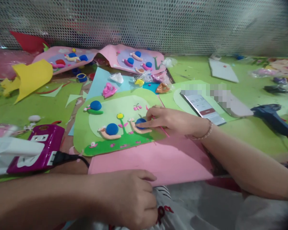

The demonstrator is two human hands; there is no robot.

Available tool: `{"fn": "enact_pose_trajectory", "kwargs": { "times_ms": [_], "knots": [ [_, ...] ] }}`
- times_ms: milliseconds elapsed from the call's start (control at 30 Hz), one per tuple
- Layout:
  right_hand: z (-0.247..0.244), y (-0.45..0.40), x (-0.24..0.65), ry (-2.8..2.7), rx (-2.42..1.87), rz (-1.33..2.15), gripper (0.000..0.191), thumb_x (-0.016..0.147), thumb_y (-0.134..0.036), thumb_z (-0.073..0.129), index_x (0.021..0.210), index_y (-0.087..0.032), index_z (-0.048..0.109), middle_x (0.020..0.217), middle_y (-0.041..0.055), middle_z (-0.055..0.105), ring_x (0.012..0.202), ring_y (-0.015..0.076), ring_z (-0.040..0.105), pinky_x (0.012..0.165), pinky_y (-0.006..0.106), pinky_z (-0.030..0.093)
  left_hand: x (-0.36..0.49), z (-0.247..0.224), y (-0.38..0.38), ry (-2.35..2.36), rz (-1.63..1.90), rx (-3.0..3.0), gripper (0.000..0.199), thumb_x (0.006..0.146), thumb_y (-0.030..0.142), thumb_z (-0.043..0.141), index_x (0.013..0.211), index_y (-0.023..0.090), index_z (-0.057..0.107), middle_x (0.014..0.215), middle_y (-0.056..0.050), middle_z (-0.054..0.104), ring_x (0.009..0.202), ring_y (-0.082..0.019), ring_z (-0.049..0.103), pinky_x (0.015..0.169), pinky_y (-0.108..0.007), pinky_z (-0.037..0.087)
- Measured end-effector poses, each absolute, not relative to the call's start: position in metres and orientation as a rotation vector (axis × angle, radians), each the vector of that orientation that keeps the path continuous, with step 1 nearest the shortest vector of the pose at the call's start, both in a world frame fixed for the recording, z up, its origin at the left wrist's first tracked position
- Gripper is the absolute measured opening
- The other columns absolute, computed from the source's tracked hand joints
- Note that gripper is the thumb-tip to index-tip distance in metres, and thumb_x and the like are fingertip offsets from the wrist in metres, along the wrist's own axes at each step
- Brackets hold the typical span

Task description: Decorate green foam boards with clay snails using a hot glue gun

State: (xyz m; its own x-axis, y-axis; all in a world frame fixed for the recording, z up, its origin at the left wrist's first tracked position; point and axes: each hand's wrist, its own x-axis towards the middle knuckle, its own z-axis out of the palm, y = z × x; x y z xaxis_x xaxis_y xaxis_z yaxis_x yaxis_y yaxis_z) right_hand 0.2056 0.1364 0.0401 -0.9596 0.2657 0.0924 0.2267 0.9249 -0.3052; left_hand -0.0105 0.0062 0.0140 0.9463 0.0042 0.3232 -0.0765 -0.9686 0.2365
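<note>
A green foam picture (83, 134) lies on a pink sheet (182, 159). On it are several clay snails with blue shells, a yellow flower (120, 116) with a green stem, and a pink butterfly (137, 107). My right hand (168, 120) rests over the picture's right side, its index finger touching the blue shell (140, 123) of the right snail; the other fingers are bent. At the table's front edge, my left hand (134, 198) hangs with its fingers curled together. Whether anything is inside it is hidden.
A purple power strip (46, 140) with a black plug stands at left. Two phones (205, 108) lie right of the picture, with a blue glue gun (275, 118) farther right. Clay lumps (109, 90), finished snail pictures (117, 52) and yellow foam (35, 76) lie behind, before a perforated screen.
</note>
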Motion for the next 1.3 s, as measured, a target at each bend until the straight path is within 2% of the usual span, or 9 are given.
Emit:
{"fn": "enact_pose_trajectory", "kwargs": {
  "times_ms": [400,600,700,800,967,1033,1100,1200,1300],
  "knots": [
    [0.0330,0.1427,0.2083,-2.875,-0.334,0.223,0.037,0.099,-0.020,0.032,0.112,-0.016,0.066,0.084,0.0097,0.055,0.077,0.0164,0.046,0.072,0.029,0.041,-0.0104,0.0178,0.0090,-0.066,0.458,2.843,0.017,0.085,0.013,0.058,0.069,0.017,0.062,0.060,0.003,0.055,0.057,-0.012,0.048,0.096,-0.035,0.043],
    [0.0346,0.1398,0.2046,-2.887,-0.386,0.110,0.042,0.100,-0.028,0.028,0.116,-0.012,0.064,0.081,0.0100,0.056,0.077,0.0176,0.047,0.073,0.031,0.043,-0.0104,0.0156,0.0087,-0.060,0.500,2.829,0.015,0.083,0.013,0.059,0.069,0.017,0.061,0.060,0.004,0.054,0.056,-0.012,0.048,0.094,-0.036,0.043],
    [0.0336,0.1400,0.2050,-2.887,-0.394,0.124,0.041,0.100,-0.028,0.030,0.115,-0.010,0.064,0.082,0.0105,0.057,0.078,0.0183,0.050,0.076,0.033,0.044,-0.0102,0.0158,0.0083,-0.091,0.528,2.787,0.016,0.082,0.012,0.058,0.067,0.015,0.061,0.056,0.004,0.050,0.050,-0.010,0.043,0.079,-0.031,0.047],
    [0.0330,0.1400,0.2048,-2.855,-0.407,0.213,0.038,0.099,-0.029,0.035,0.117,-0.010,0.063,0.083,0.0105,0.058,0.080,0.0187,0.051,0.077,0.033,0.044,-0.0094,0.0180,0.0095,-0.094,0.641,2.723,0.016,0.082,0.011,0.057,0.067,0.013,0.062,0.052,0.004,0.045,0.046,-0.009,0.038,0.060,-0.029,0.044],
    [0.0356,0.1385,0.2032,-2.899,-0.362,0.389,0.041,0.100,-0.021,0.027,0.123,-0.014,0.061,0.072,0.0063,0.054,0.071,0.0159,0.048,0.070,0.028,0.042,-0.0078,0.0209,0.0128,0.093,0.832,2.777,0.019,0.087,0.010,0.050,0.080,0.009,0.068,0.056,0.001,0.051,0.050,-0.012,0.042,0.063,-0.030,0.045],
    [0.0355,0.1386,0.2035,-2.894,-0.415,0.332,0.039,0.100,-0.023,0.031,0.122,-0.013,0.062,0.075,0.0074,0.054,0.072,0.0168,0.048,0.069,0.029,0.042,-0.0082,0.0199,0.0120,0.259,0.756,2.862,0.022,0.089,0.010,0.046,0.094,0.008,0.068,0.069,-0.003,0.061,0.061,-0.014,0.051,0.072,-0.032,0.047],
    [0.0351,0.1396,0.2047,-2.886,-0.483,0.262,0.036,0.099,-0.027,0.036,0.117,-0.013,0.064,0.080,0.0089,0.055,0.075,0.0179,0.049,0.071,0.030,0.042,-0.0095,0.0177,0.0098,0.469,0.642,2.925,0.028,0.091,0.016,0.045,0.111,0.008,0.063,0.098,-0.010,0.068,0.088,-0.021,0.059,0.088,-0.038,0.045],
    [0.0361,0.1424,0.2071,-2.925,-0.530,0.234,0.034,0.098,-0.023,0.036,0.107,-0.013,0.068,0.082,0.0097,0.056,0.076,0.0179,0.050,0.072,0.031,0.042,-0.0119,0.0142,0.0060,0.780,0.428,2.949,0.050,0.094,0.040,0.042,0.131,0.008,0.050,0.137,-0.019,0.050,0.125,-0.034,0.045,0.103,-0.050,0.033],
    [0.0386,0.1449,0.2091,-2.945,-0.579,0.241,0.036,0.097,-0.017,0.034,0.102,-0.012,0.069,0.083,0.0103,0.056,0.076,0.0172,0.051,0.071,0.030,0.042,-0.0131,0.0129,0.0042,0.891,0.233,2.940,0.064,0.095,0.052,0.032,0.139,0.007,0.040,0.145,-0.023,0.040,0.133,-0.039,0.036,0.106,-0.054,0.027]
  ]
}}
